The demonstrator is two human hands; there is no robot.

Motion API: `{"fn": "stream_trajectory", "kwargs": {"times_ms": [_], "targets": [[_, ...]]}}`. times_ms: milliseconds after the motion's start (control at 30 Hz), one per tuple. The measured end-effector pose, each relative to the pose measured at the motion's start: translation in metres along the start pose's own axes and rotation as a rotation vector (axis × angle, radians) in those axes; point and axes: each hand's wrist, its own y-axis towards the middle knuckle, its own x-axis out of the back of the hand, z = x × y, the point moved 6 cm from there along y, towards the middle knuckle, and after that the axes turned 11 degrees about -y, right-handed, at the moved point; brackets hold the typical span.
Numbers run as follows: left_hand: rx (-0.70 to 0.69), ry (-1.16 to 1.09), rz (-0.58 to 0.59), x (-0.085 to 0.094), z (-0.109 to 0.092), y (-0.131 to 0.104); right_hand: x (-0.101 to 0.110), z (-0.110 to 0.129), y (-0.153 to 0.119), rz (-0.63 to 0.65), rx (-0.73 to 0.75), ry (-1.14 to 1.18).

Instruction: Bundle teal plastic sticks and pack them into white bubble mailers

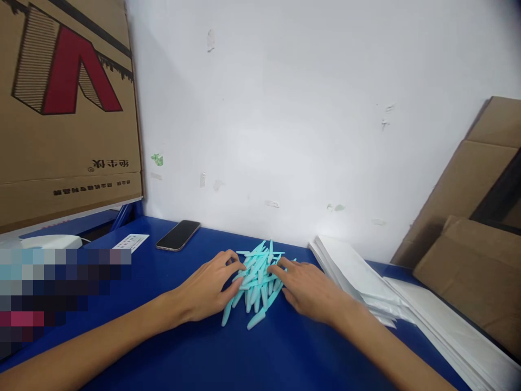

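Left hand, right hand: half-curled; grip cannot be told.
Teal pile: flanked by both, seemingly kept together.

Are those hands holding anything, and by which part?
The left hand and right hand are at opposite sides of the pile of turquoise pieces; whether either grips one cannot be told.

From where I stand, bare forearms slant in from the lower corners; left hand and right hand face each other near centre, fingers loosely bent, thumbs apart.
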Motion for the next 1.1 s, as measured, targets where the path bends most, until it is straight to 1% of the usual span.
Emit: {"fn": "stream_trajectory", "kwargs": {"times_ms": [133,233,333,400,500,567,667,767,900,1000,1100], "targets": [[0.000,-0.098,0.025,-0.002,-0.011,0.000,0.000,-0.006,0.004,0.009,-0.107,-0.074],[-0.007,-0.164,0.048,-0.003,-0.019,0.001,-0.003,-0.007,0.005,0.038,-0.133,-0.072],[-0.030,-0.148,0.007,-0.001,-0.022,0.001,-0.004,-0.006,0.004,0.038,-0.113,-0.047],[-0.029,-0.120,-0.029,0.001,-0.020,0.001,-0.003,-0.006,0.002,0.032,-0.109,-0.025],[0.000,-0.072,-0.058,0.003,-0.013,0.001,-0.002,-0.007,-0.004,0.055,-0.116,0.009],[0.019,-0.033,-0.056,0.002,-0.005,0.000,-0.002,-0.007,-0.007,0.071,-0.114,0.033],[0.047,0.012,0.008,-0.003,0.009,0.002,-0.004,-0.006,-0.010,0.076,-0.102,0.054],[0.095,-0.010,0.091,-0.009,0.023,0.010,-0.004,-0.003,-0.010,0.066,-0.083,0.050],[0.142,-0.086,0.121,-0.010,0.036,0.023,-0.001,0.003,-0.005,0.045,-0.063,0.056],[0.133,-0.107,0.145,-0.013,0.042,0.028,0.000,0.007,-0.004,0.022,-0.053,0.056],[0.052,-0.071,0.136,-0.016,0.040,0.029,-0.001,0.009,-0.006,0.005,-0.062,0.064]]}}
